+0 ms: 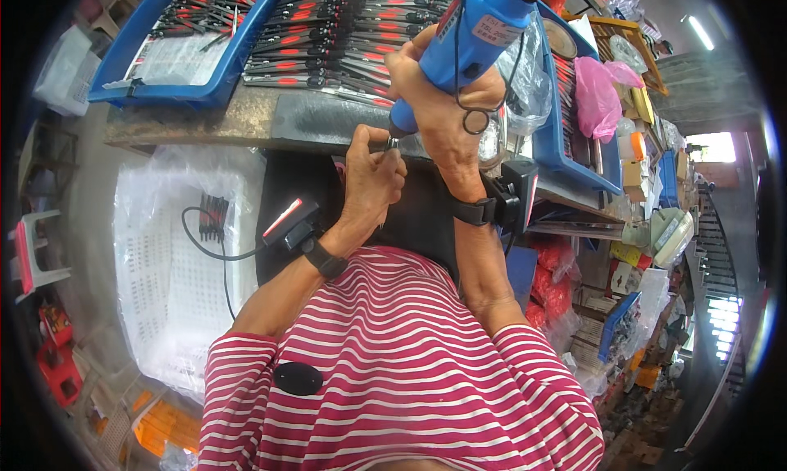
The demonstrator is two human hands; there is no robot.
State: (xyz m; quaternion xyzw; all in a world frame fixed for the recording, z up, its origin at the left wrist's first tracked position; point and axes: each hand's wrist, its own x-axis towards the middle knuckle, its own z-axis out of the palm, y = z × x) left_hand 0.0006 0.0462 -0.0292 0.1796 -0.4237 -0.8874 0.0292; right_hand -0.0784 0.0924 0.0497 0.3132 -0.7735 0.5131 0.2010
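Worn brown workbench [197,124] bearing slim red-black tools [299,45]; at bench's front edge, blue cylindrical power driver [474,36] clasped in right hand [447,106], small grey metallic piece [393,144] pinched in left hand [370,176].

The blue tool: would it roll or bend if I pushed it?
The blue tool might roll, because its body looks rounded. It probably won't bend, since its casing looks hard. It may feel heavier at the top, which looks wider than its tip.
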